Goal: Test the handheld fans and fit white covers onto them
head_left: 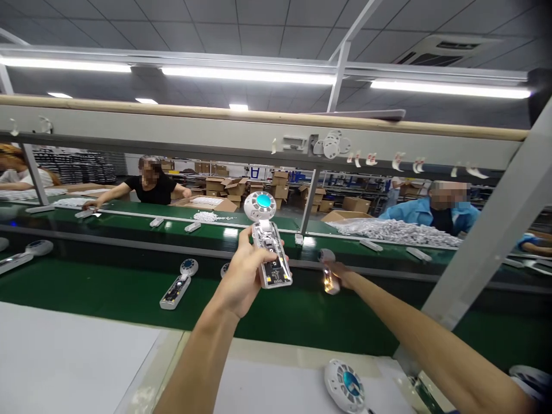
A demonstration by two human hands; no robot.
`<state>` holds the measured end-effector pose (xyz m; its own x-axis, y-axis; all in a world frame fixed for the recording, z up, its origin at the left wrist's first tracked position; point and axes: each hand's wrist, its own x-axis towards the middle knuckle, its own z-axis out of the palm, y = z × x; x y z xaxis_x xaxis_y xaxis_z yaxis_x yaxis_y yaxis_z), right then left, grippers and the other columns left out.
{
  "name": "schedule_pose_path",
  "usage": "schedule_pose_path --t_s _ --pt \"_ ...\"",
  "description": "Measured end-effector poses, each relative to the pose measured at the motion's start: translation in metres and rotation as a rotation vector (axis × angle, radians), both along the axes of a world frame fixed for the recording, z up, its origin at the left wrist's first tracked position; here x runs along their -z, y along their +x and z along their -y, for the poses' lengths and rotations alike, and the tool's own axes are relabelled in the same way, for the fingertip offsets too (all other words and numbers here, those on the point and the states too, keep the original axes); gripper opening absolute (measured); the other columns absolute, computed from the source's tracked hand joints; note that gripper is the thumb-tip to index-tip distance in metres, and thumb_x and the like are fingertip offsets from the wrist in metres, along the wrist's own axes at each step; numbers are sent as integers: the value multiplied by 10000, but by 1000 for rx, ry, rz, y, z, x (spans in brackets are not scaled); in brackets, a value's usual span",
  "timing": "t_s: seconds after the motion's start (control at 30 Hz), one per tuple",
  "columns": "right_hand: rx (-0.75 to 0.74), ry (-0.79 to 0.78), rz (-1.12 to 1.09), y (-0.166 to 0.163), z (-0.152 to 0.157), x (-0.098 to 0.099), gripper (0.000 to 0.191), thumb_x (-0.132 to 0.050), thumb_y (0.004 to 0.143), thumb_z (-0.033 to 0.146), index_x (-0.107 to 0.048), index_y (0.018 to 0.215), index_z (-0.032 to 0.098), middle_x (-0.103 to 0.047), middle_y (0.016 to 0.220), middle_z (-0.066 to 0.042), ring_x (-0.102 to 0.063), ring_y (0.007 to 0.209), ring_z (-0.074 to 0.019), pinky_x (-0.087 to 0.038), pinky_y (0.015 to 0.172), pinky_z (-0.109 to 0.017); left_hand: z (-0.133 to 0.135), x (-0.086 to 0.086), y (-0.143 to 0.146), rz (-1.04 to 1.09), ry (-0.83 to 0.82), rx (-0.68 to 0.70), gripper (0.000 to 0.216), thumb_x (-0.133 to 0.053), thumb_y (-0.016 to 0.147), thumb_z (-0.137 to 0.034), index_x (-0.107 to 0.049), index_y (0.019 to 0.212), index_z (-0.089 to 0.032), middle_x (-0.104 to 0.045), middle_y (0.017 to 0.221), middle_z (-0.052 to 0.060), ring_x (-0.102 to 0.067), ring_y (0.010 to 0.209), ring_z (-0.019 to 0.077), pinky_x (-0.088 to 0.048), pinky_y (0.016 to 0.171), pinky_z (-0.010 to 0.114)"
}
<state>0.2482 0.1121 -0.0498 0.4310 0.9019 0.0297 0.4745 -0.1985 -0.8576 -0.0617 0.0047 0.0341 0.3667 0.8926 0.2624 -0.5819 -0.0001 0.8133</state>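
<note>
— What have you got in your hands?

— From the head camera: my left hand [241,276] is closed around the handle of a handheld fan [268,244], thumb across the open side where the circuit board shows, the round head with its blue centre standing above my fingertips. My right hand [338,275] reaches out over the green conveyor belt [107,287] and is curled around a second fan [328,273] lying there; a glare on it hides how tightly those fingers close.

— What sits near them?

— Another open fan [177,284] lies on the belt, well to the left of my left fingers. A finished fan head [345,385] rests on the white bench [64,356] below my right forearm. Past my fingertips, people work at the far belt beside a heap of white parts [397,230].

— What could go wrong?

— I judge the bare board is the weak point: my thumb pressing on it could shift a component, and a loose grip could drop the fan onto the belt.

— Any writing?

— Small print on the board, too small to read. No brand is legible.
</note>
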Motion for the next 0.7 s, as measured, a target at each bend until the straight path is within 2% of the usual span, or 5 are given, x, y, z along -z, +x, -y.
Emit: schedule_pose_path --t_s 0.17,0.3,0.4,0.53,0.7 --pt "-235 -100 -490 -56 -9 -38 329 -580 1001 388 -608 1205 132 -654 1122 -82 -666 932 -173 -585 806 -353 2 -2 5 -18 4 -176 639 -663 745 -109 -411 1316 -244 -665 1144 85 -672 879 199 -609 699 340" --pt "-355 -18 -796 -86 28 -62 287 -475 1039 333 -624 1137 108 -683 1108 -98 -684 910 -160 -592 806 -337 5 -4 6 -52 20 -248 606 -674 732 -130 -437 1278 -245 -672 1139 72 -684 844 196 -606 677 324" --pt "-383 38 -930 -95 69 -67 299 -377 990 160 -663 1028 83 -699 1142 -145 -710 874 -148 -607 822 -307 8 -6 8 -87 9 -308 618 -688 719 -152 -443 1279 -250 -676 1120 65 -698 778 193 -594 637 307" --pt "-402 142 -970 -95 108 -61 212 -545 861 127 -675 1029 118 -696 1207 -136 -740 871 -203 -641 762 -341 14 -7 11 -113 0 -359 663 -714 681 -173 -458 1288 -251 -687 1084 65 -712 759 214 -590 614 309" --pt "-453 285 -929 -89 122 -60 367 -713 750 138 -627 1107 145 -692 1195 -125 -750 872 -256 -651 673 -357 21 -6 16 -168 22 -333 672 -735 687 -211 -461 1298 -267 -700 1084 57 -720 775 223 -600 617 312"
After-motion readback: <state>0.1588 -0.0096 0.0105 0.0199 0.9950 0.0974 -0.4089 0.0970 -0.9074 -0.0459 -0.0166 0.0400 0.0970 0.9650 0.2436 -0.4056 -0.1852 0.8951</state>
